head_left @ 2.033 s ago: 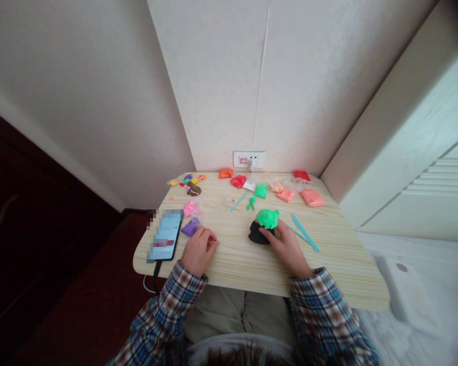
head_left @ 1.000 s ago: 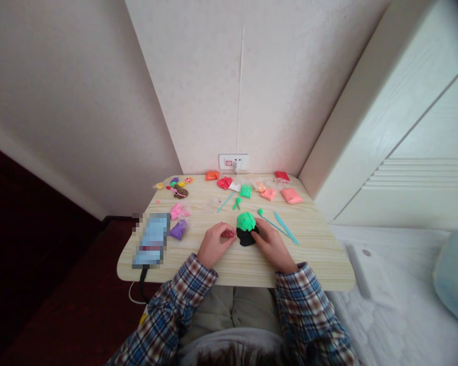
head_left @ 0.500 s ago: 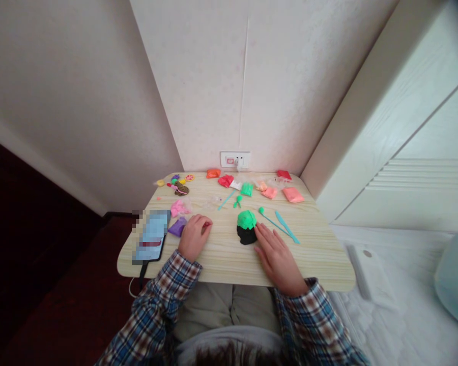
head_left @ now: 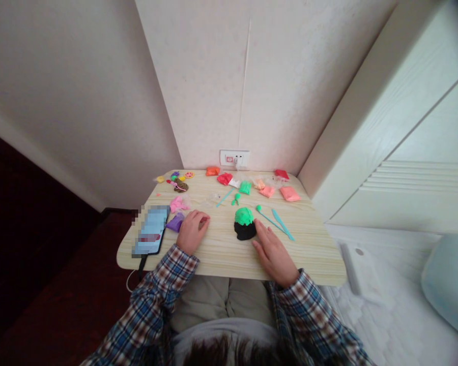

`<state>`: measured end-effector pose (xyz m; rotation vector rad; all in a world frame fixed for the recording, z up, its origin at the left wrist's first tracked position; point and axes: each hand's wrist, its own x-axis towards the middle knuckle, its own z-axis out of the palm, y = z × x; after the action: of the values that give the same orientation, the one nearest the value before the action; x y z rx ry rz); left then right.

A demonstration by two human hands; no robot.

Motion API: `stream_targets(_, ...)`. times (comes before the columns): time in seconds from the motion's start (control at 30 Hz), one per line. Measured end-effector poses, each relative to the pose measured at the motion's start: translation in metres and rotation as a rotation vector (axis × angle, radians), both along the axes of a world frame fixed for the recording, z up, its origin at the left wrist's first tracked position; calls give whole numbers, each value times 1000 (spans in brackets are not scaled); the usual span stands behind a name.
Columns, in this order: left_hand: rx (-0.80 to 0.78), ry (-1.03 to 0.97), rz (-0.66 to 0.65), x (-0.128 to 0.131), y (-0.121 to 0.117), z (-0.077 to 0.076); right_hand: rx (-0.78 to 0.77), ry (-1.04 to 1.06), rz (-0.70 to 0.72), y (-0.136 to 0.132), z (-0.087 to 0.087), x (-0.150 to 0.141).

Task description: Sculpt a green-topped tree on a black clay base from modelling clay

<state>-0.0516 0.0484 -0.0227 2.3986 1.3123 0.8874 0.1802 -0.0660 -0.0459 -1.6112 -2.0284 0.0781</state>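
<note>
A lump of green clay (head_left: 244,216) sits on the far part of a flattened black clay piece (head_left: 245,232), near the middle of the table. Just right of the black piece lies my right hand (head_left: 274,251), flat with fingers stretched out, its fingertips close to the clay's edge. On the left, my left hand (head_left: 192,231) rests on the tabletop with its fingers curled in, and nothing shows in it. Beside that hand is a purple clay packet (head_left: 174,222), with pink clay (head_left: 178,204) in clear wrap behind it.
A phone (head_left: 151,231) on a cable lies at the table's left. To the right are a turquoise clay knife (head_left: 283,224) and a thin stick tool (head_left: 270,219) with green clay on its tip. Several coloured clay packets, including a coral one (head_left: 289,193), line the back by a wall socket (head_left: 234,158).
The view has shifted slightly, so the table and everything on it sit a little differently in the picture. Both hands keep nearly the same place and pose beside the clay.
</note>
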Motion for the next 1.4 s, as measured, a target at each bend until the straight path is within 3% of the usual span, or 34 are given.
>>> stream_targets(0.43, 61, -113, -45, 3, -11, 11, -5, 153, 13, 24, 0, -3)
stream_targets(0.6, 62, -92, -166, 19, -32, 13, 28, 295, 10, 44, 13, -5)
stream_targets(0.87, -57, -3, -203, 45, -44, 9, -24, 483, 87, 37, 25, -10)
stream_targets(1.4, -76, 88, -147, 44, -46, 5, -54, 357, 131, 39, 10, -17)
